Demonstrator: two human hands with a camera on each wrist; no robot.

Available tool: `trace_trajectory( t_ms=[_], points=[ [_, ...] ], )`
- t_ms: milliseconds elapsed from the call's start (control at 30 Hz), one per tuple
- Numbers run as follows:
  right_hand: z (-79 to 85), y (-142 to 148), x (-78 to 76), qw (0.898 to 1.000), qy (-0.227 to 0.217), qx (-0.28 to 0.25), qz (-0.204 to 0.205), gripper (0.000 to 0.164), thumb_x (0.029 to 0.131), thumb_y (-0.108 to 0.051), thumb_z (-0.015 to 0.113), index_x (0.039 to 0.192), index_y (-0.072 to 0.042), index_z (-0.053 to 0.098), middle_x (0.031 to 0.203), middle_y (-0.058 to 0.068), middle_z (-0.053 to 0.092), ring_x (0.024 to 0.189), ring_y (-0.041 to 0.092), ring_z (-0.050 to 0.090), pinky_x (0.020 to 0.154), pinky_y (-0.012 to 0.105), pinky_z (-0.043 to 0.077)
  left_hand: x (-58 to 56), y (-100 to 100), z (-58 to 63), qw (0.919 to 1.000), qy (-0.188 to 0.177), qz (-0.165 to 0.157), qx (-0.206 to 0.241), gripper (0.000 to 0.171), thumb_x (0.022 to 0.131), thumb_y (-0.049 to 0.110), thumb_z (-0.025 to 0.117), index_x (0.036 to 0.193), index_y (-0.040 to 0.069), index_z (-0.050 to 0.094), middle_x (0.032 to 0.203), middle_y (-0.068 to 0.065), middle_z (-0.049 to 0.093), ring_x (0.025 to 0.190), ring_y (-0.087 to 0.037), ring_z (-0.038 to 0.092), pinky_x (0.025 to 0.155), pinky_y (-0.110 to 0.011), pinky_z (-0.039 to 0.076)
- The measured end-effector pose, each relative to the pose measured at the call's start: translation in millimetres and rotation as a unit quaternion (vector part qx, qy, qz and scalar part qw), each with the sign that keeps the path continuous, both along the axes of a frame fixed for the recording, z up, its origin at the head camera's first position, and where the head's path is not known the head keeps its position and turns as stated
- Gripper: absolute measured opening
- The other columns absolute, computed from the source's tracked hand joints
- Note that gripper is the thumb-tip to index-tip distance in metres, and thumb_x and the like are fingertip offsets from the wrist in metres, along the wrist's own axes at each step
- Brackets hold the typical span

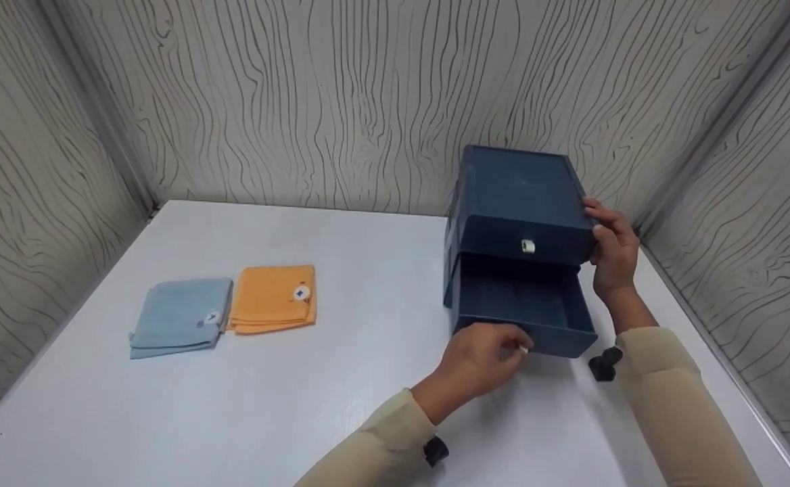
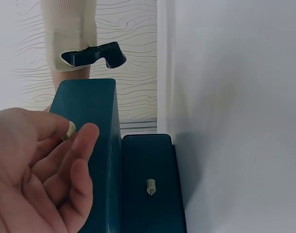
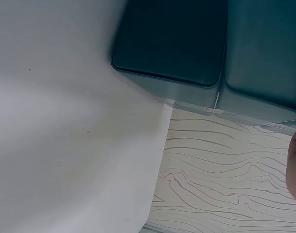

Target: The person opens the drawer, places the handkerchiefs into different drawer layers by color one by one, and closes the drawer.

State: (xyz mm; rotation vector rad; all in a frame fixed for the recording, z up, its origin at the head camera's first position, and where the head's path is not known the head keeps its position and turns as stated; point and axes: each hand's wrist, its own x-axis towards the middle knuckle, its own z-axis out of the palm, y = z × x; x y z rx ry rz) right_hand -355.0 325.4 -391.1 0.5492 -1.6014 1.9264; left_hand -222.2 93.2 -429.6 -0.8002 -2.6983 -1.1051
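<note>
Lower drawer (image 1: 564,341) stands partway out of the cabinet (image 1: 523,186), toward the R end of the bench (image 1: 341,399); upper drawer (image 1: 493,235) is in flush, upper knob (image 1: 528,246) free. L hand (image 1: 483,358) has thumb & index pinching the lower knob (image 2: 70,130), gap narrow, the other fingers loosely bent. R hand (image 1: 616,253) rests on the cabinet's R side nr the top front edge, fingers a bit bent & spread; how hard they press, can't tell. Step in hand, prob.: working the lower drawer by its knob w/ R hand as brace. Next move calls for, I'd say, a firm pinch, force straight along the drawer's line & steady bracing so the cabinet doesn't skid or tip. Blue cloth (image 1: 182,314) & orange cloth (image 1: 270,294) lie folded side by side, well off to the L.
</note>
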Motion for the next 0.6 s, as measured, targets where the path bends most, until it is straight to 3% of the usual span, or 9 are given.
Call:
trace_trajectory(
  t_ms=[167, 500, 600],
  points=[
    [-0.9, 0.7, 0.3, 1.000, 0.008, -0.003, 0.020, 0.026, 0.092, -0.002, 0.048, 0.110, 0.002, 0.067, 0.126, 0.003, 0.064, 0.092, 0.008, 0.062, 0.044, 0.020, 0.022, 4.6, 0.0, 2.3, 0.9997, 0.022, -0.004, -0.010, 0.016, 0.089, 0.019, 0.066, 0.097, 0.030, 0.073, 0.092, 0.021, 0.069, 0.084, 0.011, 0.059, 0.070, -0.007, 0.044],
    [-0.9, 1.4, 1.4, 0.999, 0.012, -0.009, 0.035, 0.027, 0.092, 0.001, 0.046, 0.110, 0.004, 0.066, 0.127, 0.003, 0.064, 0.116, 0.013, 0.057, 0.043, 0.018, 0.024, 8.2, -0.1, 3.2, 0.9998, 0.008, -0.003, -0.017, 0.015, 0.088, 0.020, 0.067, 0.097, 0.032, 0.073, 0.092, 0.022, 0.069, 0.084, 0.012, 0.058, 0.071, -0.008, 0.044],
    [-0.7, 1.3, 1.2, 0.999, 0.010, -0.009, 0.034, 0.027, 0.092, 0.001, 0.046, 0.110, 0.004, 0.066, 0.127, 0.003, 0.064, 0.113, 0.012, 0.059, 0.043, 0.017, 0.025, 8.3, -0.2, 2.3, 0.9998, 0.010, -0.003, -0.016, 0.015, 0.089, 0.021, 0.067, 0.097, 0.032, 0.073, 0.093, 0.022, 0.069, 0.084, 0.012, 0.058, 0.071, -0.008, 0.044]
  ],
)
